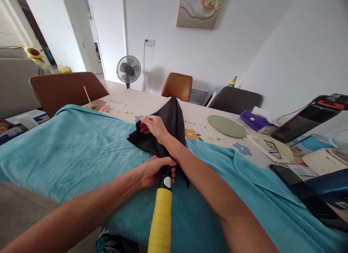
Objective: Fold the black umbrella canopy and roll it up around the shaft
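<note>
A black umbrella point(174, 115) with its canopy folded down loosely points away from me over the table. Its yellow wrapped handle point(161, 218) comes toward me, with a light round button near the top. My left hand point(156, 169) is closed round the black part just above that button. Farther up, my right hand point(154, 127) pinches a flap of the black canopy and holds it out to the left. A turquoise blanket point(89, 137) lies under the umbrella and both forearms.
On the right stand a dark bottle point(304, 119), a purple tissue pack point(255, 121), a green oval mat point(226, 126), glasses point(272, 149) and a black tablet-like slab point(304, 195). Chairs point(177, 86) line the far side, with a fan point(128, 69) behind.
</note>
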The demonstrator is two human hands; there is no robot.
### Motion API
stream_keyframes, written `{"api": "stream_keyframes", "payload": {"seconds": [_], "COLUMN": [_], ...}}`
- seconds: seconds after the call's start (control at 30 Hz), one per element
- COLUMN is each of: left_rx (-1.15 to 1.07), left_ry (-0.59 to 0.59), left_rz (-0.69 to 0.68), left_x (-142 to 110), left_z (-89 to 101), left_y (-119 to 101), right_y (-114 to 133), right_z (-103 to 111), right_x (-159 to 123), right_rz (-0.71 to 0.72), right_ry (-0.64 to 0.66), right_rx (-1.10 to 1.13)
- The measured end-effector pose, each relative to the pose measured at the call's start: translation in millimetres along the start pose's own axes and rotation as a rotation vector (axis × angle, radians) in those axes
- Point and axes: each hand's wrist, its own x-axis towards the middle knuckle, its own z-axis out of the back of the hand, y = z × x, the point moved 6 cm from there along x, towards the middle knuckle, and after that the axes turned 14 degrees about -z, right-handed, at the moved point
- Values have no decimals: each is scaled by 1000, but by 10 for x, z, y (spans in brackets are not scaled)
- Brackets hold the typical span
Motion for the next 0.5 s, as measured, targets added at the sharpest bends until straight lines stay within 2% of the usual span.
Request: {"api": "stream_keyframes", "payload": {"seconds": [0.1, 0.2, 0.27, 0.3, 0.37, 0.5], "left_rx": [-75, -307, -489, -571, -670, -621], "left_ry": [16, 82, 117, 124, 126, 115], "left_rz": [24, 41, -19, -72, -157, -158], "left_x": [0, -30, -54, -63, -78, -73], "left_z": [-12, -41, -39, -26, 6, 28], "left_y": [-28, -162, -329, -418, -543, -530], "right_y": [155, 348, 395, 386, 308, -46], "right_z": [198, 627, 943, 1080, 1262, 1364], "right_x": [-103, -262, -381, -437, -509, -497], "right_rz": [77, 166, 174, 167, 135, -37], "right_ry": [-55, -253, -402, -464, -507, -468], "right_rx": [17, 64, 101, 108, 79, -54]}}
